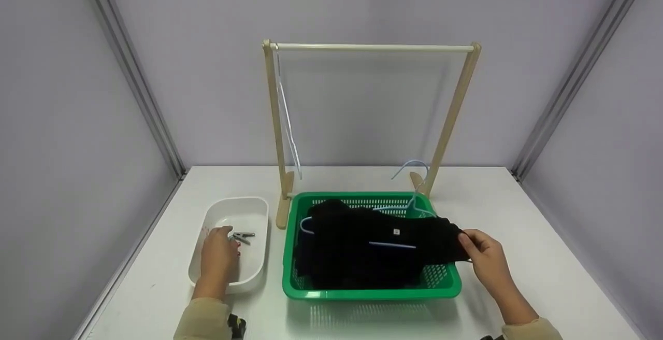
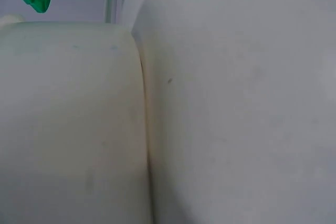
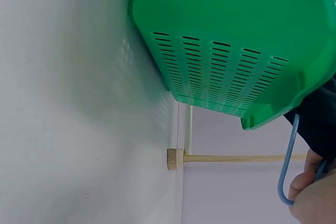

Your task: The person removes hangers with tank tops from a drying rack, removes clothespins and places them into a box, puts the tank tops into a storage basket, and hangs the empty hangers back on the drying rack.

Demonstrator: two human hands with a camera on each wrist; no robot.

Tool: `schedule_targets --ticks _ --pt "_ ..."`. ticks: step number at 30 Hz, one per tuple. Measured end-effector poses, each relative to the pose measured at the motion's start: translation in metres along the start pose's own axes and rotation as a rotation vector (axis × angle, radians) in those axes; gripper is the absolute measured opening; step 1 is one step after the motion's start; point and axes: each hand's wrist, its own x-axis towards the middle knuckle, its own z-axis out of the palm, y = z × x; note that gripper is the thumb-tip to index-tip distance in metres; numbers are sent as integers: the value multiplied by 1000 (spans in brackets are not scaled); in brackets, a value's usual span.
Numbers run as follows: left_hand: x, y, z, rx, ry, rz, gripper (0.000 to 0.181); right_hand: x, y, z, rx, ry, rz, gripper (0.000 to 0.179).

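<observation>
My left hand (image 1: 220,252) reaches down into a white tray (image 1: 261,210), its fingers beside grey metal clips (image 1: 242,237) and small red bits. Its fingertips are partly hidden, and I cannot tell if they hold anything. With thumb and fingers, my right hand (image 1: 487,257) pinches the right end of a black garment (image 1: 357,257) that lies over a green basket (image 1: 373,294). A light blue hanger (image 1: 414,202) stands hook up behind the garment. In the right wrist view, a curved blue hanger part (image 3: 286,174) overlaps the fingers of the right hand (image 3: 320,192).
Behind the basket stands a wooden clothes rack (image 1: 456,107) with a pale hanger (image 1: 287,117) at the left of its rail. Another blue hook (image 1: 305,225) shows at the basket's left. Grey walls enclose the white table (image 1: 538,236) at the sides and back.
</observation>
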Motion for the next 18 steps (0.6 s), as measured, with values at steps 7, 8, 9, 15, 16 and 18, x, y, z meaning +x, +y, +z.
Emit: schedule_targets --ticks 7,8,9,15,16,18 --pt "2 0 0 2 38 29 36 -1 -1 0 -5 0 10 20" --pt "2 0 0 1 48 34 35 -1 -1 0 -7 1 10 20" --pt "2 0 0 -2 57 36 33 -1 -1 0 -6 1 10 20" --pt "-1 6 -5 -35 127 47 28 0 0 0 -11 -3 -3 19" --pt "-1 8 -5 -41 136 51 28 0 1 0 -13 -2 -5 19" --pt "-2 11 -7 -51 147 61 28 0 0 0 -12 0 -4 19"
